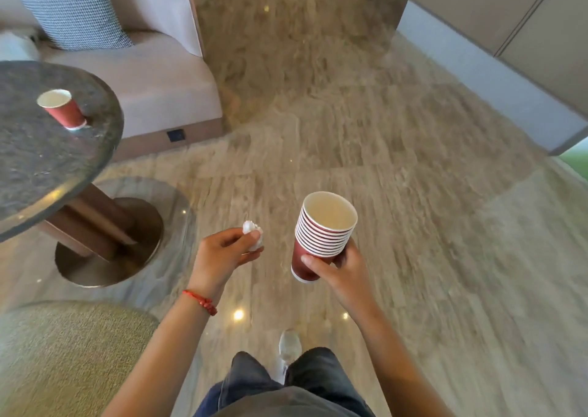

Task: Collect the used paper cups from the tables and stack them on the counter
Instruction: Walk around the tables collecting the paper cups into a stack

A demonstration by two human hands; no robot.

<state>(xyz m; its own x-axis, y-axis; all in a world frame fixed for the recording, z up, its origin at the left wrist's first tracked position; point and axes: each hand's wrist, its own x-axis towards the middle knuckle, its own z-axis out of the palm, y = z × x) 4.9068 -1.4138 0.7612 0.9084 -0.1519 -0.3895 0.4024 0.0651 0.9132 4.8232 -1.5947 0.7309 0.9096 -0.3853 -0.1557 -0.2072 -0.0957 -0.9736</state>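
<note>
My right hand (337,265) grips a stack of several nested red paper cups (321,232) with white rims, tilted slightly left, held over the floor. My left hand (222,254) is closed on a crumpled white tissue (253,232) just left of the stack. One red paper cup (62,109) stands upright on the round dark stone table (41,168) at the left, well away from both hands.
A beige armchair (152,72) with a patterned cushion (73,9) stands behind the table. A green upholstered seat (63,359) sits at lower left. Glossy marble floor (381,146) stretches ahead; cabinet fronts (515,18) run along the upper right. My legs and shoe show at bottom.
</note>
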